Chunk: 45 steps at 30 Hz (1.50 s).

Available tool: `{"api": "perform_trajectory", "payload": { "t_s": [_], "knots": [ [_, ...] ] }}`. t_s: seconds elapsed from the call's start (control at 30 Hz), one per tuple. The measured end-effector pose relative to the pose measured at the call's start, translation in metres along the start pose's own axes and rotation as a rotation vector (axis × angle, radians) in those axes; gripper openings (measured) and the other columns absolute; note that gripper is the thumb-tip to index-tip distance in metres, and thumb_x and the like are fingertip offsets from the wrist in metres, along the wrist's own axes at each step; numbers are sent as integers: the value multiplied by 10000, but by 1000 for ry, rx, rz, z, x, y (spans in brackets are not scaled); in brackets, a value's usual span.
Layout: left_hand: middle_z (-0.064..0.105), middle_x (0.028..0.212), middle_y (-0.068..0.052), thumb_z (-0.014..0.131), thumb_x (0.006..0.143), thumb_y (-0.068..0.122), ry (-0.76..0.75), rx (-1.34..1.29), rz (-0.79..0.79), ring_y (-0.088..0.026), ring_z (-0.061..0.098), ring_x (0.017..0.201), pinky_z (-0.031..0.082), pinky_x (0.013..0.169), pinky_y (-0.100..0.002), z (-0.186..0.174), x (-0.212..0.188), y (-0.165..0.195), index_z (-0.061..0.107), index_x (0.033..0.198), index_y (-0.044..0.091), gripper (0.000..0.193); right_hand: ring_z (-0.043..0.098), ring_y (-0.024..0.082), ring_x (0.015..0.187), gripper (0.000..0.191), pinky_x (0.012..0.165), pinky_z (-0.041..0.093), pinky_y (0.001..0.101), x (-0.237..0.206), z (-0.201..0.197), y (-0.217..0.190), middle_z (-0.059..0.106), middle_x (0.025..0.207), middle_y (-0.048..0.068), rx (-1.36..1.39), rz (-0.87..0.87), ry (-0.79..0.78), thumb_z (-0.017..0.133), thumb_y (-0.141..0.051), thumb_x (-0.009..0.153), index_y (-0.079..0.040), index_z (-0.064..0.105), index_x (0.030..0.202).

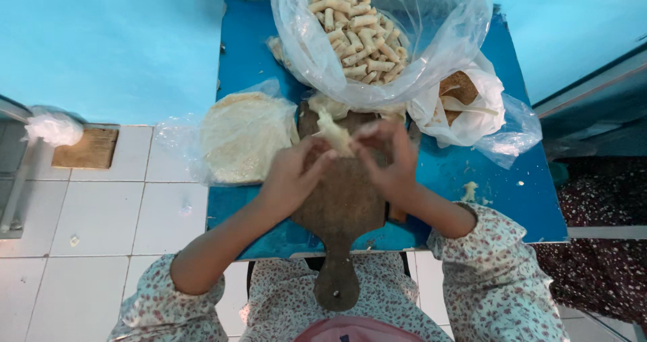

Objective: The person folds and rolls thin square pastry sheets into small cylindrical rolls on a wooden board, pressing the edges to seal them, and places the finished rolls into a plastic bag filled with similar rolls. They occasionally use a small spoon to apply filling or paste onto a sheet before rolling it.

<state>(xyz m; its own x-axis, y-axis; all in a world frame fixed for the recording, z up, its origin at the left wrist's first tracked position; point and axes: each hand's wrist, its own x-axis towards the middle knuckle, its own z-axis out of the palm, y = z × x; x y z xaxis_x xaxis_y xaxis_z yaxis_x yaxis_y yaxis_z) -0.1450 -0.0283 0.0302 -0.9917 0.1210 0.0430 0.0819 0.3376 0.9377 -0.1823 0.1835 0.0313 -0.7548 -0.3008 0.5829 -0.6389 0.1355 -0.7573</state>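
Note:
My left hand (291, 173) and my right hand (387, 159) meet above a dark wooden board (340, 207) with a handle that points toward me. Between the fingertips of both hands is a pale thin wrapper piece (335, 134), partly folded. A clear plastic bag (377, 39) full of several small rolled pastries (360, 32) stands just beyond the board. A stack of round pale wrappers (242, 136) lies in plastic to the left of my left hand.
The small blue table (512, 200) carries everything. A white plastic bag holding brown filling (461, 99) sits at the right. White floor tiles (101, 207) spread to the left, with a wooden block (86, 148) and a crumpled bag (54, 128).

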Motion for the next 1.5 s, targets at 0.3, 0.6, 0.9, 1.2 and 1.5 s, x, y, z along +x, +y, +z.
{"api": "perform_trajectory", "payload": {
  "t_s": [0.3,0.6,0.9,1.2,1.5],
  "knots": [
    [708,1160,-41,572,1021,75,-211,-574,119,-105,694,1064,581,933,-297,6,9,-21,603,1308,-15,302,722,191,1101,406,972,602,348,-6,-2,-12,648,1123,71,140,128,-128,715,105,922,-46,482,1219],
    [729,1021,-48,616,1007,85,-159,-511,47,-93,702,904,588,747,-277,13,15,-50,673,1188,-6,210,585,101,1098,298,939,510,274,-3,-15,5,550,1142,1,532,400,62,643,91,1015,-72,491,1213],
    [752,962,-82,618,900,84,-46,-766,-191,-156,741,796,610,688,-314,-8,17,-44,696,1083,-23,226,554,84,992,195,798,469,244,14,-31,15,541,1101,-12,369,311,195,589,40,1053,-105,497,1147],
    [743,1021,-98,584,956,75,134,-861,-83,-168,738,839,620,740,-332,-20,13,-22,680,1131,-30,225,637,400,1119,352,949,533,473,31,-36,8,615,1147,162,-531,-438,-704,683,-27,800,-24,532,1117],
    [734,1092,-79,594,1010,146,73,-804,-56,-152,732,943,624,814,-331,-19,11,-15,662,1200,-21,262,636,370,1017,385,821,509,458,35,-35,-1,630,1039,128,-361,-103,-649,792,-96,791,-54,555,1092]
  ]
}}
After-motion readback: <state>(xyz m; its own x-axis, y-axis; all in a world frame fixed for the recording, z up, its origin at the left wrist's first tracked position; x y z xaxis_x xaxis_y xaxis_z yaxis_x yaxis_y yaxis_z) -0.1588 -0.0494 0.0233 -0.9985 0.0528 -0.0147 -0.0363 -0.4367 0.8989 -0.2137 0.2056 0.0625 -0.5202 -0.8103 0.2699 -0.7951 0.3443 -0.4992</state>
